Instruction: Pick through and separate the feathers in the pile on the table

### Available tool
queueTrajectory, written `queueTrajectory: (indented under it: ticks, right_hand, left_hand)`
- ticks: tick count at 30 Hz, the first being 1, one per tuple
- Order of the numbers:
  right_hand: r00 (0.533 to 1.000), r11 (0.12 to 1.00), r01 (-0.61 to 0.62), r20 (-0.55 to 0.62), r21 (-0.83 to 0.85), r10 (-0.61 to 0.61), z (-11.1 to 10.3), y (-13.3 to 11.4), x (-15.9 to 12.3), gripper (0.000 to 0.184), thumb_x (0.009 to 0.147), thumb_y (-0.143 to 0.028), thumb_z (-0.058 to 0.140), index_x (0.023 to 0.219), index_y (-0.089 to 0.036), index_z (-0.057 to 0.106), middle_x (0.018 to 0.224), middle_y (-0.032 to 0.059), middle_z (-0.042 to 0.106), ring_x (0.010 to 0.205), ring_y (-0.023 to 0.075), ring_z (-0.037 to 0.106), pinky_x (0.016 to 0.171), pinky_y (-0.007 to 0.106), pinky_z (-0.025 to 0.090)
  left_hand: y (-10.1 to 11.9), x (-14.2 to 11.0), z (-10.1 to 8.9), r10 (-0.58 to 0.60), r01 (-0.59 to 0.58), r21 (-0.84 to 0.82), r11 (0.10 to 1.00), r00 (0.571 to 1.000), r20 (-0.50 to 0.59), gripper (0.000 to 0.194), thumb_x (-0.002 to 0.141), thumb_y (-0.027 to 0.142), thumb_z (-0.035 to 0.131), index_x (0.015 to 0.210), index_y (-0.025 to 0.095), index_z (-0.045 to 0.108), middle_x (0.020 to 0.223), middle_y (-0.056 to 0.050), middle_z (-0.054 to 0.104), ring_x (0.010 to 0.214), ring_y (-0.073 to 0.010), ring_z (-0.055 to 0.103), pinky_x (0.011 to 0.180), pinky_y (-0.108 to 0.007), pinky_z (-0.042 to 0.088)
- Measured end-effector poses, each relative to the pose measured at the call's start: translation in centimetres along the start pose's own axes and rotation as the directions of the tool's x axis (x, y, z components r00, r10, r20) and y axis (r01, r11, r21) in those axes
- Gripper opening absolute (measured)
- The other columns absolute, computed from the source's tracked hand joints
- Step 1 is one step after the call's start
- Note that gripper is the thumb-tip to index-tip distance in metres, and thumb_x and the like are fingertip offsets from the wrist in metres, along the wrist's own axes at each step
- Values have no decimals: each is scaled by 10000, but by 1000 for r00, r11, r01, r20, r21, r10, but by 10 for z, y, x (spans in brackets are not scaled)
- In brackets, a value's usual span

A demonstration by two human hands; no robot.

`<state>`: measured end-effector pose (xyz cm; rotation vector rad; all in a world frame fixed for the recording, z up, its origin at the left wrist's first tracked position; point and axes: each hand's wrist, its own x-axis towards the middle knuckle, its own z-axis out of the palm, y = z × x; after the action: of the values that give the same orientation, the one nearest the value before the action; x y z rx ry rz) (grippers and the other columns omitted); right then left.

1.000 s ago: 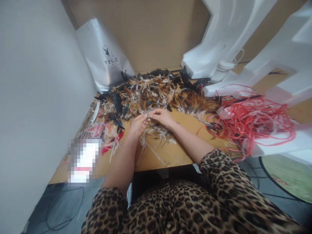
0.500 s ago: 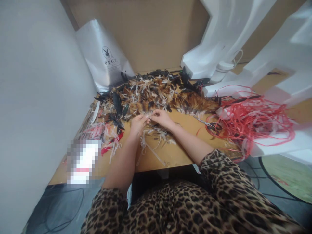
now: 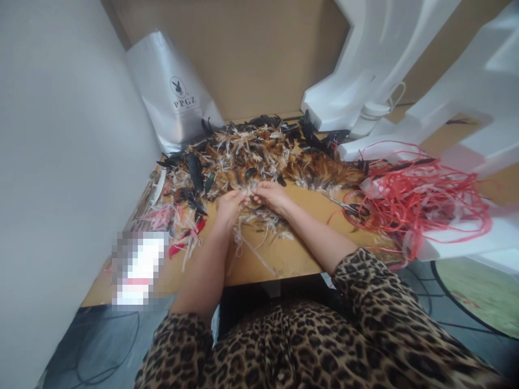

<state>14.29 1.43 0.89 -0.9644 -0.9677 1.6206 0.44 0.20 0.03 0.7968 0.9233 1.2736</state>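
My left hand (image 3: pixel 232 206) is closed in a pinch on the pale quill end of a small bunch of feathers (image 3: pixel 250 175), brown with a dark tip. Close beside it, my right hand (image 3: pixel 271 195) pinches at the same pale end; the fingertips nearly meet and partly hide it. Just beyond both hands spreads a heap of brown, black and white feathers (image 3: pixel 239 146). Below the hands, loose wispy feathers (image 3: pixel 270 224) and a strip of pale ribbon (image 3: pixel 255 254) lie on the table (image 3: pixel 300 254).
On the right are tangled red strings (image 3: pixel 430 200), with scissors (image 3: pixel 343 203) beside them. White foam pieces (image 3: pixel 441 119) and a white lidded cup (image 3: pixel 371 116) stand behind. A silver bag (image 3: pixel 174 97) leans at the back left. Pink-white scraps (image 3: pixel 162 217) lie left, near a pixelated patch.
My right hand's fingers have shifted slightly and curled lower by the feather bunch's pale end. The left hand stays almost in place, still pinching.
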Motion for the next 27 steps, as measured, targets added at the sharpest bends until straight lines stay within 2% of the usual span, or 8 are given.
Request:
queueTrajectory:
  ticks: [7, 13, 21, 27]
  right_hand:
    - [1000, 1000, 8, 11, 18, -8, -1, 1, 1, 253, 550, -239, 734, 576, -134, 506, 524, -8, 605, 434, 54, 523, 399, 143, 415]
    - [1000, 999, -16, 23, -28, 17, -2, 2, 2, 196, 587, -239, 720, 655, -111, 588, 517, 2, 602, 429, 49, 512, 392, 136, 412]
    - [999, 999, -29, 38, -38, 30, -1, 1, 0, 239, 521, -218, 755, 677, -99, 618, 516, 7, 605, 428, 49, 501, 411, 147, 416]
    - [998, 1000, 25, 54, -5, -25, -2, -2, 0, 253, 507, -247, 761, 653, -100, 615, 526, 0, 603, 422, 34, 470, 409, 144, 372]
  left_hand:
    - [1, -1, 0, -4, 3, 55, 999, 1000, 15, 197, 571, 205, 723, 672, 86, 603, 561, -5, 591, 506, -44, 534, 528, -159, 424]
    - [-1, 0, 0, 19, -21, 115, 993, 1000, 18, 205, 559, 227, 729, 646, 95, 597, 537, -7, 597, 479, -55, 535, 508, -169, 422]
    - [3, -2, 3, 19, -21, 74, 997, 999, 28, 206, 562, 232, 733, 636, 95, 598, 538, -16, 602, 490, -55, 545, 513, -161, 423]
    - [4, -3, 1, -59, 59, -1, 998, 997, 43, 196, 559, 202, 737, 674, 95, 620, 582, -17, 614, 519, -47, 547, 509, -145, 423]
